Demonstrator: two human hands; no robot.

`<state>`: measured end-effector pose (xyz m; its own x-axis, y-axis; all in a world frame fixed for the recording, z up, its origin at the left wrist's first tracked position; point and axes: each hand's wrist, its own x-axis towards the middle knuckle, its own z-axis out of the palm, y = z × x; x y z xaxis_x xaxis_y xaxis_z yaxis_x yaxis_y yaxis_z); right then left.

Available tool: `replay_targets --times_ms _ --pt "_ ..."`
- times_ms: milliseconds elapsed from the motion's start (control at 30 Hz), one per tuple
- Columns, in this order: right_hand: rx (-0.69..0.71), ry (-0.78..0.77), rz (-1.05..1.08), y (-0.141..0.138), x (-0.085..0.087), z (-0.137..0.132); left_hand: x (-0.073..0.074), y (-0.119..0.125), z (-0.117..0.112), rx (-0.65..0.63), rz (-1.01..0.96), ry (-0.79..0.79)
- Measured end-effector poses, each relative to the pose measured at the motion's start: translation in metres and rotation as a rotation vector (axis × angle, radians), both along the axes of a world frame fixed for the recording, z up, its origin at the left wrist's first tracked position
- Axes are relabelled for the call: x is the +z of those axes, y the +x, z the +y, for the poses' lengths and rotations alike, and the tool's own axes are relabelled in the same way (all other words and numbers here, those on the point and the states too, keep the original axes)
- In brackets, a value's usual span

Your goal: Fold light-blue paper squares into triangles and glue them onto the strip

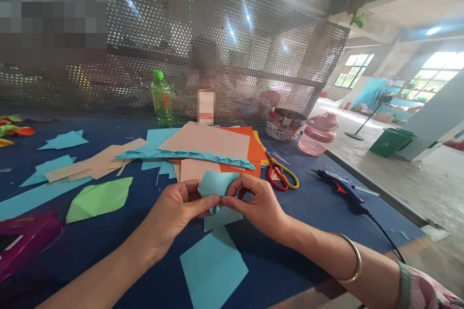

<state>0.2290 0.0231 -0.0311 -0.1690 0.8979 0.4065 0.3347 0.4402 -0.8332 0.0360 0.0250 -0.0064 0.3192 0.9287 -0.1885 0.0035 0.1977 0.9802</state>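
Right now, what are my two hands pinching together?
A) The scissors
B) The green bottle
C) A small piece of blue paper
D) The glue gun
C. The left hand and right hand meet at a small piece of blue paper, gripping it between thumbs and fingers, while the scissors and glue gun lie off to the right, out of both hands.
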Motion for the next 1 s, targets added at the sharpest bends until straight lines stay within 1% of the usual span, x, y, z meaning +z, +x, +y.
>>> replay_targets --times_ms 133,333,533,767,1000 --pt "-0.003 -0.005 -0.016 -0.0003 0.0028 -0.0025 0.0031 0.0015 -0.0009 0.03 0.014 0.03" --pt "0.013 -0.056 0.019 -0.0016 0.004 -0.0045 0.0029 0.0031 0.0007 0.008 -0.008 0.049" --pt "0.048 -0.087 0.033 -0.0025 0.005 -0.0054 0.005 0.004 0.0008 0.039 0.027 0.064" --pt "0.031 -0.088 0.0 -0.0017 0.0065 -0.007 0.0059 0.0042 0.0002 0.041 -0.015 0.018" --pt "0.043 -0.092 0.005 -0.0018 0.0073 -0.0082 0.0065 0.0042 0.0017 0.025 -0.007 0.015"
